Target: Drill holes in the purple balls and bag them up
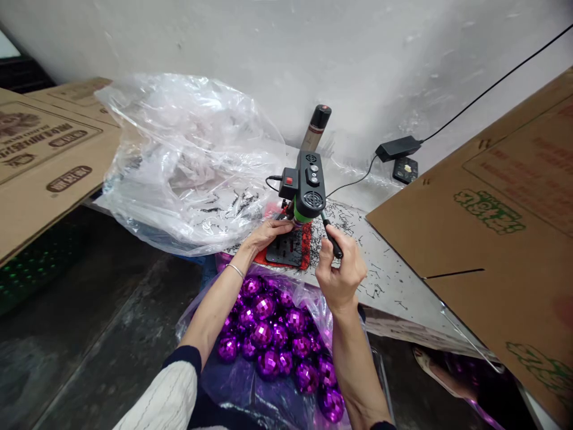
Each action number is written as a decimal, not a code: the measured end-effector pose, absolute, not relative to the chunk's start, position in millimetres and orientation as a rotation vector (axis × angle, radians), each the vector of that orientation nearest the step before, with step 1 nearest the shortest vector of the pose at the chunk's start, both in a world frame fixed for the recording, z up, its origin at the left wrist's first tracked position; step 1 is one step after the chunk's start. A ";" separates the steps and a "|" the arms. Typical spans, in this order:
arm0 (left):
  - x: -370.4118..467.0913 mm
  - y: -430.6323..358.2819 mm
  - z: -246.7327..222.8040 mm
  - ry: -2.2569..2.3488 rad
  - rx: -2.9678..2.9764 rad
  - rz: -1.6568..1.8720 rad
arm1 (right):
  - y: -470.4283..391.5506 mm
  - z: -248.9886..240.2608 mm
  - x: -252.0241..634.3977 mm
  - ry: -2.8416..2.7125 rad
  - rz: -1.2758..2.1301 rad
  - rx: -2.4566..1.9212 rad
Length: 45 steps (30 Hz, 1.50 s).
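A small bench drill press [310, 185] stands on the bench, with a black head, a red switch and a green ring. My right hand [341, 266] is closed around the black grip of its lever [333, 242]. Under the head, my left hand [268, 233] reaches in with fingers pinched together beside the spindle. What those fingers hold is hidden by the drill head. Below both hands, shiny purple mirror balls [262, 334] fill a clear plastic bag [250, 394].
To the left, a large clear plastic bag [179, 167] lies on the bench, beside a cardboard box [54, 143]. Another cardboard box [492, 227] leans in on the right. A power adapter [398, 147] with a cord rests by the wall. Dark shavings [358, 239] litter the bench top.
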<state>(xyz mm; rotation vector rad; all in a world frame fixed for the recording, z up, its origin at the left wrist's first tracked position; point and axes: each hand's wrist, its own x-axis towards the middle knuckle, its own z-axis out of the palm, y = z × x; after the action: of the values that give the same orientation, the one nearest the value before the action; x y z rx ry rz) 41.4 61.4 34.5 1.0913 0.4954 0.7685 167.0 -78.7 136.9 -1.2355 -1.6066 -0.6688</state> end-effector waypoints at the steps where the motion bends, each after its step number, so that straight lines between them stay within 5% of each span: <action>1: 41.2 60.9 35.5 0.494 1.102 0.781 | -78.7 136.8 167.0 -1.607 -0.664 -1.235; 18: 44.6 27.8 33.1 0.945 2.179 1.391 | -78.5 137.2 164.0 -1.593 -0.657 -1.244; 31: 58.1 25.2 22.8 0.910 2.131 1.590 | -76.5 134.0 164.5 -1.567 -0.679 -1.245; 45: 54.2 21.3 24.3 0.939 1.809 1.412 | -78.6 134.2 166.2 -1.589 -0.650 -1.248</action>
<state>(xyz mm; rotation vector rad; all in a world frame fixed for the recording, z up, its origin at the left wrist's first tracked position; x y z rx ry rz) 54.2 21.3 24.3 1.8088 0.9395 1.4121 166.2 -78.6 134.2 -1.2485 -1.5895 -0.6504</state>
